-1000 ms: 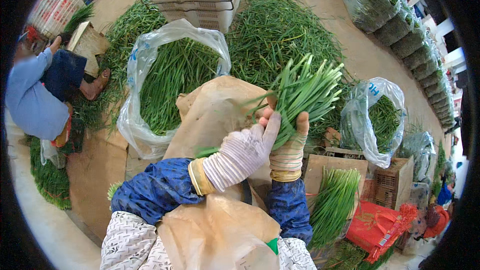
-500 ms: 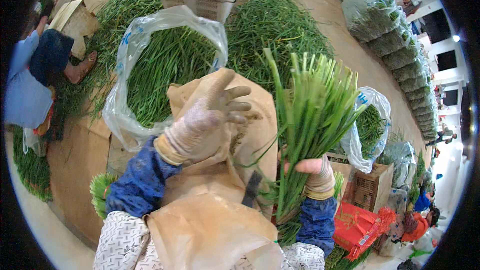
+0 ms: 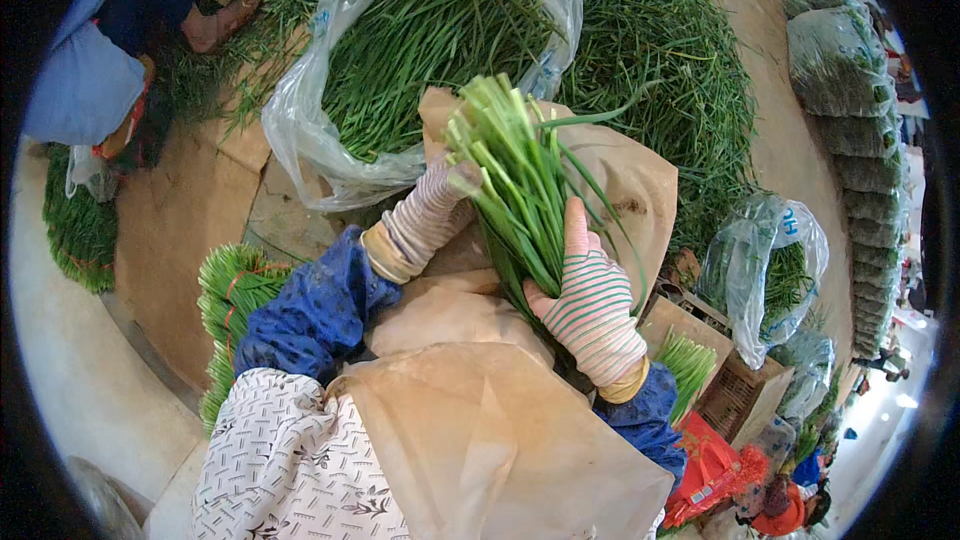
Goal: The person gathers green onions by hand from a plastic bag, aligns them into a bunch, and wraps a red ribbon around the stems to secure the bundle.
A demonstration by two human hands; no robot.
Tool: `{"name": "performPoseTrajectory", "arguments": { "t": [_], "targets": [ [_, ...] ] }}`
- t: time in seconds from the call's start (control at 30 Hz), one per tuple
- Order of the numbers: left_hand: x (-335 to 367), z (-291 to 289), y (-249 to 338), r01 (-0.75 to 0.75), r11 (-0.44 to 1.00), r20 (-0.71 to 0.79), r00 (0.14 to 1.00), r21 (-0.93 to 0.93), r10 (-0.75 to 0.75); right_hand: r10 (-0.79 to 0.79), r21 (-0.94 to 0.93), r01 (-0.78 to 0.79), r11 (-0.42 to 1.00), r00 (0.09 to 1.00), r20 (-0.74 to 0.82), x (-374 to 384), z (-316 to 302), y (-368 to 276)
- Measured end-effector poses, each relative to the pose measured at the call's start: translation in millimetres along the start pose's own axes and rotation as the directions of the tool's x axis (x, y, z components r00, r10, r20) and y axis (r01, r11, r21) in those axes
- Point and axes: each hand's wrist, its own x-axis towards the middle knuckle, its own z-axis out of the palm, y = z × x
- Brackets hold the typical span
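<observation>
Green stalks [image 3: 515, 195] in right fingers [image 3: 576, 227]

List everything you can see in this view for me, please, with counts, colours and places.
Stalk bunch: one, green with pale ends, centre
Large plastic bag: one, clear, top centre
Stalks inside it: many, green, top centre
Loose stalk heap: one, green, upper right
Small plastic bag: one, clear, right
Filled bags: many, greenish, far right
Crate: one, brown, lower right
Red bag: one, red, lower right
Tied bundles: several, green, left
Co-worker: one, blue-clothed, upper left
Apron: one, tan, lower centre
Sleeves: two, blue, below the wrists
Left hand: one, pale-striped, beside the bunch, grip unclear
Right hand: one, pale-striped, holding the bunch
</observation>
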Motion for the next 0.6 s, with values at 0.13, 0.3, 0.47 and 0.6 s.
{"name": "performPoseTrajectory", "arguments": {
  "t": [0.13, 0.3, 0.47, 0.6],
  "targets": [
    [19, 19, 8, 0.082, 0.996, 0.076, 0.994, -0.037, -0.079, -0.078, 0.005, 0.078, 0.997, 0.991, 0.112, 3, -10, 1],
    [66, 4, -14, 0.137, 0.982, 0.295, 0.951, -0.13, -0.094, -0.053, 0.111, 0.035, 0.993, 0.985, 0.162, -2, -26, 2],
    [77, 20, -25, 0.273, 0.929, 0.407, 0.9, -0.249, -0.155, 0.154, -0.096, -0.13, 0.987, 0.935, 0.32, -24, -87, -13],
    [75, 19, -25, 0.19, 0.948, 0.438, 0.897, -0.255, -0.062, -0.146, 0.341, 0.127, 0.931, 0.989, 0.031, -45, -126, -17]
  ]
}}
